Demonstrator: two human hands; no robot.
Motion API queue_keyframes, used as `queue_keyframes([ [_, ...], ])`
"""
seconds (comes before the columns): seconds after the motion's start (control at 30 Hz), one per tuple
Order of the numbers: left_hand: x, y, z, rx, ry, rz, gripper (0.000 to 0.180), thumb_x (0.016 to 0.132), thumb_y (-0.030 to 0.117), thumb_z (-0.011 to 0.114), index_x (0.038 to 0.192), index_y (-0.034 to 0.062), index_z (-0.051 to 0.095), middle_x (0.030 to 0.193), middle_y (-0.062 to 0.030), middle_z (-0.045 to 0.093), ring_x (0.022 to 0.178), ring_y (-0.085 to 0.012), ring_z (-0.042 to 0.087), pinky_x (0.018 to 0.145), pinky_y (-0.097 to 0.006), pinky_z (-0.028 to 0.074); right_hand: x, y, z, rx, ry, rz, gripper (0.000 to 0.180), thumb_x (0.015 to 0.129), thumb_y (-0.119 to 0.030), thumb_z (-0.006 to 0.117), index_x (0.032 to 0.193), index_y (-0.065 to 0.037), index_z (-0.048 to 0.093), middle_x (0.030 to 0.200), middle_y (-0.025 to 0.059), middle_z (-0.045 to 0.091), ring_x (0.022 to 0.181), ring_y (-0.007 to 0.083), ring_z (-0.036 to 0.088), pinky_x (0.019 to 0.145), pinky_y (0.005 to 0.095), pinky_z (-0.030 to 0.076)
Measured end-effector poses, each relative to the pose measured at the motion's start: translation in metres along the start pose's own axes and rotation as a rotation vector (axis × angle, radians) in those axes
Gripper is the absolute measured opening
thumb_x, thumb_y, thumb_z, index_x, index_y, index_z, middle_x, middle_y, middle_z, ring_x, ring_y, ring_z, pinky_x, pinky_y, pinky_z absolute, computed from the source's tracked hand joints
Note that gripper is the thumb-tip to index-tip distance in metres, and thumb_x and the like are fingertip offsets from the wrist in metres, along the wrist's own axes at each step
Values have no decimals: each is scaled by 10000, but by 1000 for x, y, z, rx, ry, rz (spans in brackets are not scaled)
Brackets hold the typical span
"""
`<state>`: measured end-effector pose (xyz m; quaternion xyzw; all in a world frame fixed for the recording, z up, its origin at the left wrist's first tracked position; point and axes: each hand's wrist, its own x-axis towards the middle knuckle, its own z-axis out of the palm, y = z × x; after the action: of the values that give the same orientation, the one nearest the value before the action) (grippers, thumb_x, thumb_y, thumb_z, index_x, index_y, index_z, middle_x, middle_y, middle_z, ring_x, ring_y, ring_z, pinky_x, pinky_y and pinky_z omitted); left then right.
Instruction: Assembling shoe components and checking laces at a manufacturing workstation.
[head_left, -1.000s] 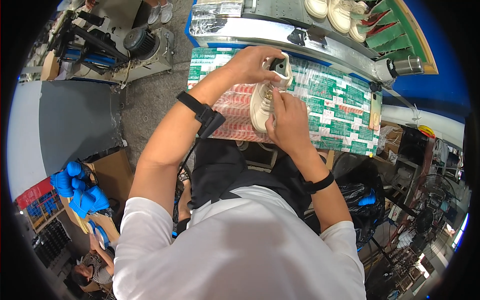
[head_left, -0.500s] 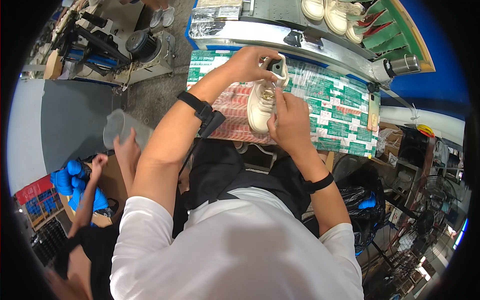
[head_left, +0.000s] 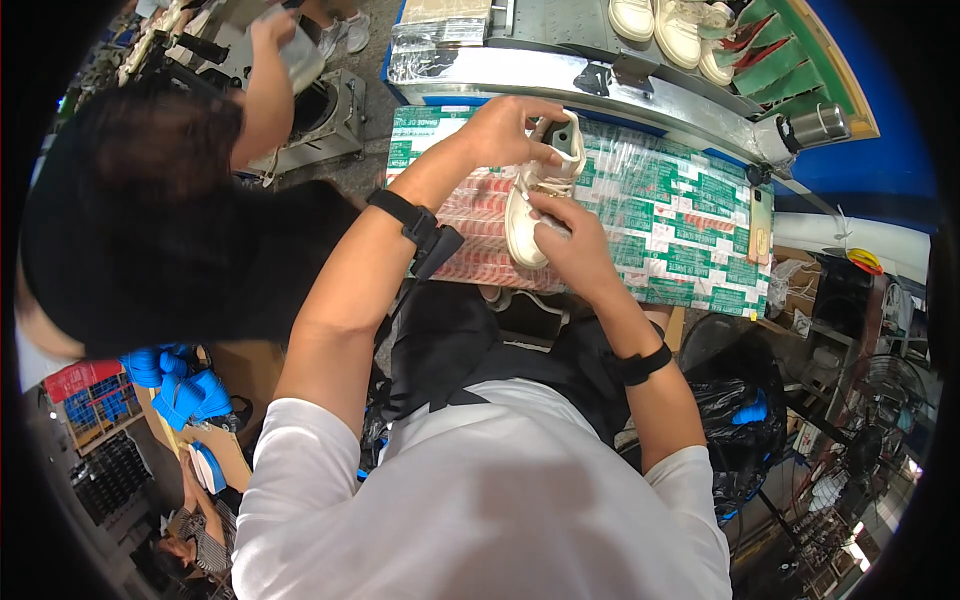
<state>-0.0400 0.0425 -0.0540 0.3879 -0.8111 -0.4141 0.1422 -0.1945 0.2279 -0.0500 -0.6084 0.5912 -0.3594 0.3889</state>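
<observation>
A cream lace-up shoe [head_left: 521, 226] rests on the taped worktop, its toe toward me and its dark-lined opening at the far end. With thumb and fingers, my left hand [head_left: 508, 135] grips the shoe at its collar and tongue. My right hand [head_left: 577, 243] is bent over the laces, fingers curled and closed against the front of the shoe. Whatever those fingers pinch is hidden beneath them.
Beyond the worktop [head_left: 680, 230] runs a metal-edged conveyor [head_left: 540, 80] carrying more cream shoes [head_left: 678, 32]. A phone [head_left: 760, 228] lies at the worktop's right edge. Close on my left, a co-worker in black [head_left: 170, 230] leans across, holding a translucent container [head_left: 300, 58].
My right hand has dropped slightly toward the toe, its fingers curling in. My left hand keeps its grip on the shoe. The co-worker has leaned in and swung the container forward.
</observation>
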Motion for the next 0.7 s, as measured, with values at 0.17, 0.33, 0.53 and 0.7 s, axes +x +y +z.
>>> queue_keyframes([
  [0.17, -6, -24, 0, -309, 15, 33, 723, 791, 263, 993, 1448, 101, 739, 1400, -130, 765, 1170, -265, 755, 980, -413, 619, -9, 9, -6, -593, 181, -359, 681, 835, -178, 754, 1449, 83, 617, 1248, 219, 660, 1131, 396, 656, 1005, 501, 518],
  [0.33, -50, -9, 38, -289, 250, -46, 293, 951, 138, 877, 1162, -8, 737, 1018, -79, 750, 944, -159, 735, 817, -340, 610, -12, 20, -6, -638, 171, -378, 768, 812, -219, 786, 1485, 78, 567, 1186, 204, 633, 1093, 382, 632, 972, 505, 504],
  [0.53, -52, -25, 28, -195, 135, -138, 101, 1036, 112, 782, 1021, 20, 745, 858, 17, 714, 782, -84, 614, 706, -289, 520, -6, 15, -5, -561, 139, -339, 761, 825, -262, 788, 1474, 74, 577, 1103, 196, 636, 1031, 382, 642, 947, 495, 513],
  [0.7, -35, -35, 7, -520, -69, -121, 115, 1072, 115, 741, 1127, 26, 789, 965, -7, 777, 902, -94, 688, 857, -284, 569, -2, 9, -4, -537, 175, -332, 747, 828, -230, 777, 1497, 37, 580, 1092, 186, 644, 1016, 382, 645, 927, 503, 512],
])
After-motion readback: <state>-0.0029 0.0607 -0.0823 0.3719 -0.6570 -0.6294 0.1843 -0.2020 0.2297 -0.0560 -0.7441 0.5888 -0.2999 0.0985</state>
